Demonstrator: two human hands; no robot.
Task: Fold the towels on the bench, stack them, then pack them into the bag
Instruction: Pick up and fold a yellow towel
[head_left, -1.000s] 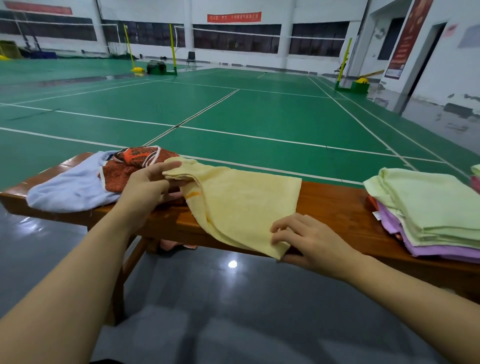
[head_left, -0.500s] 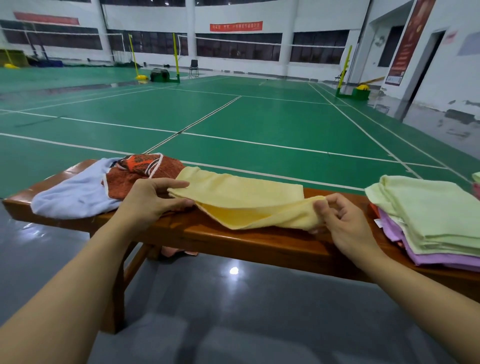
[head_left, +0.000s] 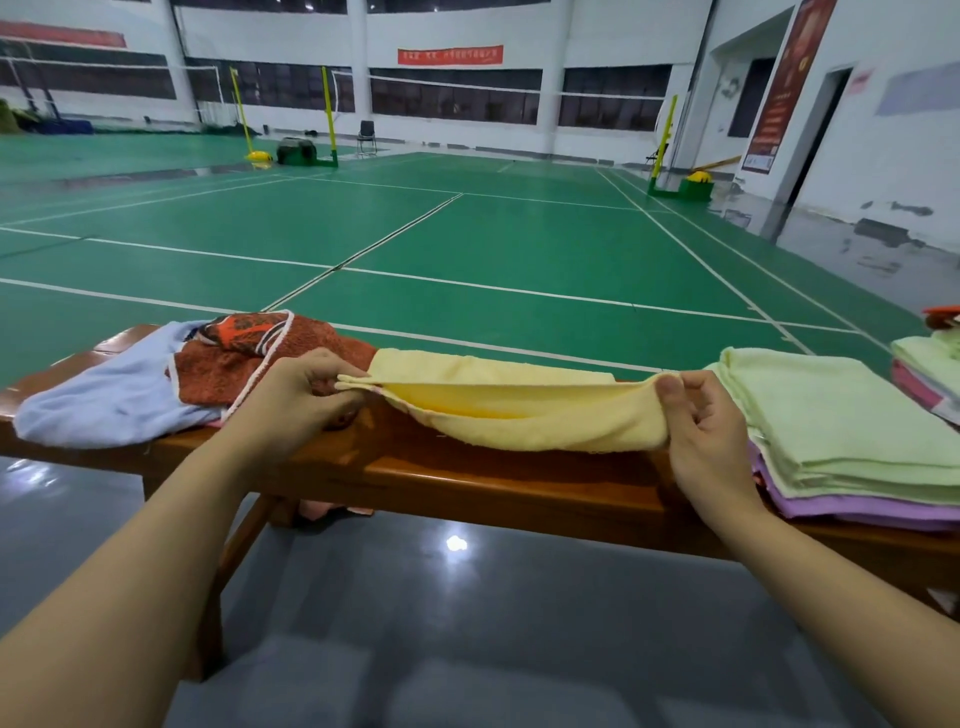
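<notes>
Now yellow towel (head_left: 519, 410) stretches between left hand (head_left: 296, 395) and right hand (head_left: 701, 421).

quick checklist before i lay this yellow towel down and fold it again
1. Left hand pinching its end of the yellow towel: ok.
2. Right hand pinching the other end: ok.
3. Edges lined up along the fold: cannot tell, the lower layer sags.
4. Bare bench under the towel: ok.
5. Folded stack on the right ready to receive it: ok.
6. Bag in view: not ok.
</notes>
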